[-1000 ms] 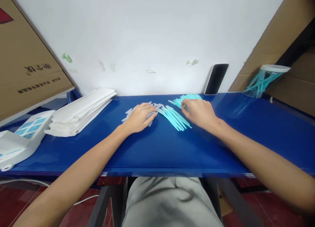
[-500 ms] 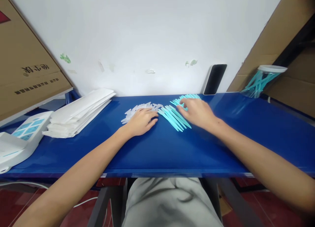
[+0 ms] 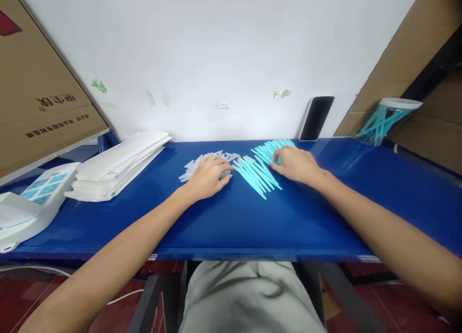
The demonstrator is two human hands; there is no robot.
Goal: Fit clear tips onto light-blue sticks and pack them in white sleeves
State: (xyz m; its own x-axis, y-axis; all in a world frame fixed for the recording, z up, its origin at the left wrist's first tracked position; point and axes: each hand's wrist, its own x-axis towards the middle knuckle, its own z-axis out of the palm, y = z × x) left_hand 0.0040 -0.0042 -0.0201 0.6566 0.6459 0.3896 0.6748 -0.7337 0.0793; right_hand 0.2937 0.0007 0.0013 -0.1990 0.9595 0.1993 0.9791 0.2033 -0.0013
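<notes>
My left hand [image 3: 209, 177] lies over a pile of frosted, see-through plastic pieces [image 3: 190, 171], its fingers stretched out and the thumb apart. To its right, a fan of turquoise plastic sticks [image 3: 255, 176] with tapered ends is spread on the blue table [image 3: 224, 227]. Behind that fan is a second group of turquoise sticks [image 3: 266, 151]. My right hand [image 3: 298, 164] is at the right side of this back group, fingers bent, with a gap between thumb and forefinger. Nothing shows in that gap, though the other fingertips are partly hidden.
A stack of white paper bags [image 3: 119, 167] and a white device with blue panels [image 3: 45, 188] are on the left. A phone [image 3: 316, 119] leans against the wall. At the right is a clear jar of turquoise sticks [image 3: 380, 123] with a white lid. Cardboard boxes [image 3: 46, 83] flank the table.
My right hand has drawn back a little to the right, uncovering more of the back sticks. Some front sticks have shifted slightly. My left hand stays on the frosted pieces.
</notes>
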